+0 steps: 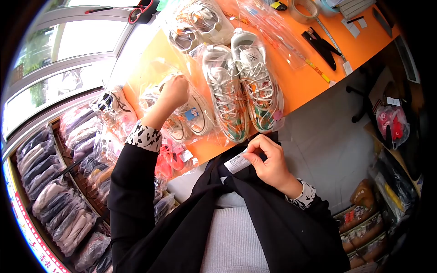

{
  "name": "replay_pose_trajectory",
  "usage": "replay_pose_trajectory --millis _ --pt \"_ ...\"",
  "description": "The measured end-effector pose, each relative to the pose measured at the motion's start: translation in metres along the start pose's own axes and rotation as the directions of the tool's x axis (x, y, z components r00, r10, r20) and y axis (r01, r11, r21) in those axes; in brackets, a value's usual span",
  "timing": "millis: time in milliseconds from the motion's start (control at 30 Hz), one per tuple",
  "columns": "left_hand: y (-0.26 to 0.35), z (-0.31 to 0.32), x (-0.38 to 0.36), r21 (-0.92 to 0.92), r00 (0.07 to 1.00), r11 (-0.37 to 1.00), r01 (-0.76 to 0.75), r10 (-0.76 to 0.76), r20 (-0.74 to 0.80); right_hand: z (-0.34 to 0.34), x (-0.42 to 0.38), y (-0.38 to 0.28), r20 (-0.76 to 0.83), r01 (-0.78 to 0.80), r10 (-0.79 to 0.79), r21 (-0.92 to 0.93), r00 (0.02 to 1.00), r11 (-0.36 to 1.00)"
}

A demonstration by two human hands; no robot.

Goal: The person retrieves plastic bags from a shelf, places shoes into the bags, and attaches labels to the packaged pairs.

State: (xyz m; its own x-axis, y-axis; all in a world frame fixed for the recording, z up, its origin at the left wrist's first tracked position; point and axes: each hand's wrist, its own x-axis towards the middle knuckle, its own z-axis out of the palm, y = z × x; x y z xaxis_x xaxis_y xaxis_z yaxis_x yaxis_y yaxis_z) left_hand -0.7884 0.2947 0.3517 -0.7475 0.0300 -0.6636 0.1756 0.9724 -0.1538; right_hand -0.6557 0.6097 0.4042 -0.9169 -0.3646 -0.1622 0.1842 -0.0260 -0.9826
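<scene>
My right hand pinches a white printed label between thumb and fingers, just in front of the table edge. My left hand is closed above a pair of white canvas shoes in a clear plastic bag, one with a blue picture on it. What its fingers grip is hidden, though clear plastic lies around them. Between and beyond my hands lies a pair of white lace-up sneakers with green and orange patterns, also wrapped in clear plastic.
The orange table also bears another bagged pair of shoes, black scissors, a tape measure and a tape roll. Racks of bagged shoes stand at left below the window. Boots are at lower right.
</scene>
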Motion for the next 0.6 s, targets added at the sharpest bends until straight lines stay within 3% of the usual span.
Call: replay_pose_trajectory --millis 67,200,267,300,367,600 --pt "-0.005 0.006 -0.006 -0.102 0.962 0.978 -0.183 0.157 -0.225 0.000 0.001 0.000 0.002 0.003 -0.003 0.004 1.000 1.000" --pt "-0.026 0.011 0.001 -0.270 0.962 0.929 -0.253 0.213 -0.170 0.002 0.002 0.000 0.003 0.009 -0.009 0.007 1.000 1.000" --pt "-0.036 0.024 0.013 -0.380 0.924 0.859 -0.342 0.234 -0.303 0.003 0.002 0.000 0.009 0.012 -0.012 0.007 1.000 1.000" --pt "-0.030 0.011 0.010 -0.380 0.924 0.860 -0.341 0.233 -0.303 0.004 0.003 0.001 0.011 0.014 -0.014 0.005 1.000 1.000" --pt "-0.018 -0.012 0.008 -0.327 0.999 0.944 -0.043 0.047 0.004 0.004 0.003 0.000 0.012 0.013 -0.013 0.006 1.000 1.000" --pt "-0.013 -0.003 0.013 -0.129 0.998 0.989 -0.066 0.067 0.000 0.003 0.000 0.000 0.000 0.008 -0.008 0.003 1.000 1.000"
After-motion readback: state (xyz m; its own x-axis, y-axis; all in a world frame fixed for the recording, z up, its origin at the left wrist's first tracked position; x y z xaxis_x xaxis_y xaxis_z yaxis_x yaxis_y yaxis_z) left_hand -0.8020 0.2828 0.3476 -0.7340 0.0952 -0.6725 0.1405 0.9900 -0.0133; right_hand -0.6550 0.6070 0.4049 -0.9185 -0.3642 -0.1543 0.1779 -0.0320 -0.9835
